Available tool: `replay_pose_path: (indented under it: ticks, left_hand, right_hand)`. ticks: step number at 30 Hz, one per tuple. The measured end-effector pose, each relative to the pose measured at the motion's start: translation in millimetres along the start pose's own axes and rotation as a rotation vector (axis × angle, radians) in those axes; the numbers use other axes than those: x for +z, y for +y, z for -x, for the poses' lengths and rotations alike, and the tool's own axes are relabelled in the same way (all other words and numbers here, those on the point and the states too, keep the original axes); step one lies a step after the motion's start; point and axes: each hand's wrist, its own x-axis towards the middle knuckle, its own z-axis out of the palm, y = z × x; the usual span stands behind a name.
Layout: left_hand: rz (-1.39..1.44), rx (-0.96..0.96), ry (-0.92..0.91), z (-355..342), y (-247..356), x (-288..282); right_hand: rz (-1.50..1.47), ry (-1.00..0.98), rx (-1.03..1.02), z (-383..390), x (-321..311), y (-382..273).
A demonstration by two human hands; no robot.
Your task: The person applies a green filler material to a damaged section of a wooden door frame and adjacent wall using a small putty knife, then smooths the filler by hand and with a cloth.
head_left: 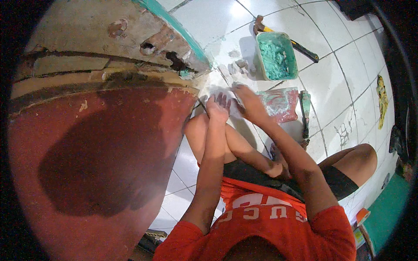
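Observation:
My left hand [220, 106] is palm up with its fingers spread, low over the white floor tiles beside the broken wall corner. Just to its right, my right hand [248, 102] reaches inward, its fingers apart and nothing seen in them. A small gap separates the two hands. Right of my right hand lies a flat reddish board [285, 111] smeared with pale green paste. Alongside it is a putty knife [306, 104] with a green-coated blade and dark handle. Beyond the board stands a square tub [277, 58] of lumpy turquoise paste.
A hammer [311, 54] with a black and yellow handle lies behind the tub. Grey chips [239, 64] are scattered left of it. The wall [143, 26] has holes and bare patches above a red panel [109, 143]. A crumpled yellow wrapper [382, 102] lies far right.

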Motion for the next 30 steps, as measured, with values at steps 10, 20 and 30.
replay_pose_path:
  ticks: [10,20,30]
  left_hand:
    - [0.058,0.230,0.029,-21.0,0.1,1.1]
    - [0.142,0.394,-0.123,-89.3,-6.5,-24.1]
    - [0.381,0.276,-0.125,-37.4,22.3,6.3]
  right_hand:
    - [0.120,-0.267,-0.304,-118.2,34.3,-36.3]
    - [0.233,-0.225,-0.314,-128.3,49.7,-29.7]
    - [0.247,-0.049,-0.416,-138.5,68.0,-31.7]
